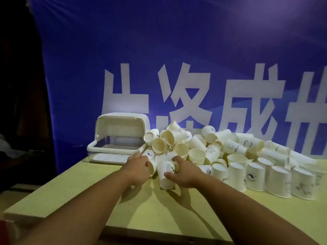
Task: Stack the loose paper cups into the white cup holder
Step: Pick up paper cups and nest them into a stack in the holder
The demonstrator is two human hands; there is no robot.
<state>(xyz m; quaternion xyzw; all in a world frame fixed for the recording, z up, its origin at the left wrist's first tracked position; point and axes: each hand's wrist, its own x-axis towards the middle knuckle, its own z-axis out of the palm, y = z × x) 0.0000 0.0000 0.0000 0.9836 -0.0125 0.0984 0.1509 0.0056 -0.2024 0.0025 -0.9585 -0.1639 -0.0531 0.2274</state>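
Risk: cup pile (194, 147) at centre-right crowds both grabbed cups. Now left hand (139, 167) grips a sideways cup (152, 167), right hand (183, 173) grips an upturned cup (166, 175). Yanking either likely topples neighbours across the tabletop (88, 191). Cup holder (113, 150) stands open, centre-left, touching the pile.

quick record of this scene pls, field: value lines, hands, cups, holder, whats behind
left hand: grips a tipped cup at the pile's near edge
right hand: fingers curled round an upside-down cup
pile: loose paper cups heaped to the right of the holder
front row: cups standing upside down, near right
holder: white, lid raised, no cups seen inside
table: pale yellow top
banner: blue, with large white characters
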